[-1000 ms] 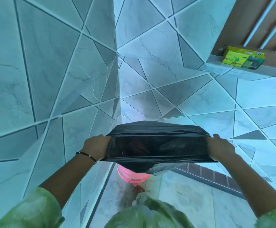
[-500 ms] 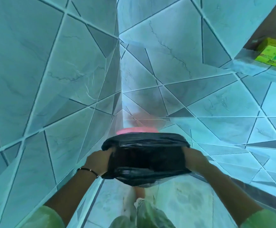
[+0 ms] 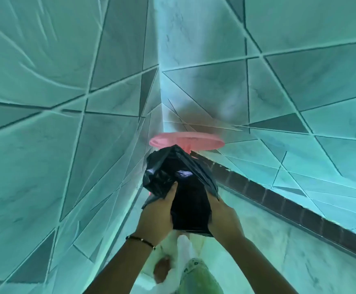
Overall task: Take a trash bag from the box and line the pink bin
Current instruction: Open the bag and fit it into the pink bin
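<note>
While the pink bin (image 3: 186, 141) is showing only its rim at frame centre, in the tiled corner, a black trash bag (image 3: 181, 187) is being gripped just below it, bunched, by the left hand (image 3: 158, 215) and right hand (image 3: 223, 217), one clenched on each side.

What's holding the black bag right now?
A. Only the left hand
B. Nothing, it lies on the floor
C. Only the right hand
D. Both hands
D: the left hand and the right hand each grip a side of the black bag, held in front of the pink bin.
</note>
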`<state>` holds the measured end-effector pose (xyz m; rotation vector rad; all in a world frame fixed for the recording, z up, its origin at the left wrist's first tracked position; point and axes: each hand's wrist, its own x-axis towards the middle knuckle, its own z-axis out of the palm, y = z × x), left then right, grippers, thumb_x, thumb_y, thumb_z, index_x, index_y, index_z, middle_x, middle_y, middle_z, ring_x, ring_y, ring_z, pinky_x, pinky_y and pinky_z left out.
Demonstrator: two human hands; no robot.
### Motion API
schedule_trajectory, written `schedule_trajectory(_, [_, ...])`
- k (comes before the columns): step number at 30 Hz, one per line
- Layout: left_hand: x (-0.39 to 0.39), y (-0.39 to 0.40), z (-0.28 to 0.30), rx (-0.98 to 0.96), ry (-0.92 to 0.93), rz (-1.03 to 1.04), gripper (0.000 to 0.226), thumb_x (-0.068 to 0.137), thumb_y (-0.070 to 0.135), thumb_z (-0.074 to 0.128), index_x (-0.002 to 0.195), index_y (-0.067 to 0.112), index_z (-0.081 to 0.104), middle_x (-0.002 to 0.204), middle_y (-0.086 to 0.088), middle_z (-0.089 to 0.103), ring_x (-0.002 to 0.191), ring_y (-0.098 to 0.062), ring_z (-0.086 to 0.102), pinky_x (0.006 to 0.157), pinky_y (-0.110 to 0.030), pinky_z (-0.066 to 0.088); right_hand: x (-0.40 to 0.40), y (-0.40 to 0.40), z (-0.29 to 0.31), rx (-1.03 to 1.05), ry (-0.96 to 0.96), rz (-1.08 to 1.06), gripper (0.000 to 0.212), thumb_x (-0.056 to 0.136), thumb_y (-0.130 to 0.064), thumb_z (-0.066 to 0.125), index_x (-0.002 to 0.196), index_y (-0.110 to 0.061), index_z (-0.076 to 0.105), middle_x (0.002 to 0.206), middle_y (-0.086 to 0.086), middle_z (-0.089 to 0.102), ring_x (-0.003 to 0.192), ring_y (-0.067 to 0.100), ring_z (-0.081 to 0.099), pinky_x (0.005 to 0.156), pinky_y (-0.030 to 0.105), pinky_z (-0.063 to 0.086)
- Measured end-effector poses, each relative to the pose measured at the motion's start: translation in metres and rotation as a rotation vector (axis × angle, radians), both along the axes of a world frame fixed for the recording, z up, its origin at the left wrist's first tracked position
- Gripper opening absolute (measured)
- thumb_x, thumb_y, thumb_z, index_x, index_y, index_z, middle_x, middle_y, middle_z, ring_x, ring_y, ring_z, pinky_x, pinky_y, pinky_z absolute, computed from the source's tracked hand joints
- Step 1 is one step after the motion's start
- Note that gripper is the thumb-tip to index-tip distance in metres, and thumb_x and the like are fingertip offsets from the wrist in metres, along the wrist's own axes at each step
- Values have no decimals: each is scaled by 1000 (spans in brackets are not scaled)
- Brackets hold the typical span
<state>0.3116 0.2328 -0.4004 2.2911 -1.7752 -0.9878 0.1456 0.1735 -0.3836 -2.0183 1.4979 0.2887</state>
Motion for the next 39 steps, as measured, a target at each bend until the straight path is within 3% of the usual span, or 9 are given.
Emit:
schedule_trajectory(9, [34, 17, -135, 218, -3, 175, 80, 89, 13, 51, 150, 26, 2, 94, -13, 68, 69, -20, 53, 66, -26, 44, -27, -19, -108, 125, 178, -173, 52, 77, 3, 44, 126, -15, 45, 120, 10, 60, 94, 38, 61, 75, 41, 52])
schedule_trajectory(14, [8, -7, -155, 301, 84, 104, 82, 89, 13, 47, 148, 35, -6, 97, -12, 62, 78, -25, 61, 69, -32, 52, 7, -14, -127, 191, 14, 20, 70, 83, 0, 43, 146, -24, 25, 129, 10, 57, 94, 38, 63, 78, 43, 53])
schedule_trajectory(17, [5, -35, -146, -39, 42, 14, 80, 81, 8, 46, 149, 33, 10, 70, -11, 59, 59, -26, 58, 50, -26, 40, 24, -27, -119, -160, -193, 168, 71, 72, 3, 53, 138, -16, 36, 107, 11, 69, 56, 24, 67, 48, 31, 56])
schedule_trajectory(20, [20, -49, -144, -407, -15, 45, 67, 73, 12, 44, 139, 19, 35, 47, -7, 54, 34, -22, 49, 34, -21, 34, 20, -44, -115, -416, -306, 151, 41, 71, -3, 50, 111, -11, 49, 79, 9, 68, 35, 18, 55, 35, 25, 49])
schedule_trajectory(22, [26, -53, -148, -327, 13, 45, 72, 75, 5, 52, 143, 20, 33, 55, -9, 56, 40, -23, 51, 39, -22, 36, 14, -56, -128, -259, -130, 111, 47, 72, 3, 59, 114, -13, 49, 85, 9, 68, 51, 24, 63, 47, 33, 53])
schedule_trajectory(26, [26, -45, -182, 328, 12, -58, 80, 86, 6, 50, 149, 34, 11, 101, -11, 62, 88, -28, 62, 75, -34, 50, -8, -58, -183, 347, 377, 248, 44, 89, -12, 40, 132, -20, 42, 114, 9, 63, 101, 32, 62, 82, 39, 51])
schedule_trajectory(29, [34, -29, -202, 575, -38, -58, 50, 88, 11, 50, 135, 22, 41, 123, -8, 61, 112, -28, 58, 94, -34, 48, -27, -59, -205, 382, 438, 209, 49, 86, -12, 39, 133, -25, 42, 146, 1, 40, 97, 30, 63, 77, 37, 53])
schedule_trajectory(32, [39, -18, -210, 507, -42, 33, 55, 89, 14, 49, 141, 24, 33, 120, -11, 61, 105, -28, 61, 90, -35, 51, -34, -64, -213, 310, 370, 106, 65, 84, -5, 40, 142, -30, 26, 160, -5, 6, 83, 30, 66, 67, 36, 55])
schedule_trajectory(39, [30, -52, -214, 65, 124, 348, 67, 86, 2, 51, 146, 21, 29, 118, -18, 58, 78, -30, 60, 65, -30, 45, 9, -79, -213, 198, 117, 366, 78, 80, 6, 42, 147, -27, 19, 151, 4, 34, 83, 27, 68, 73, 35, 57])
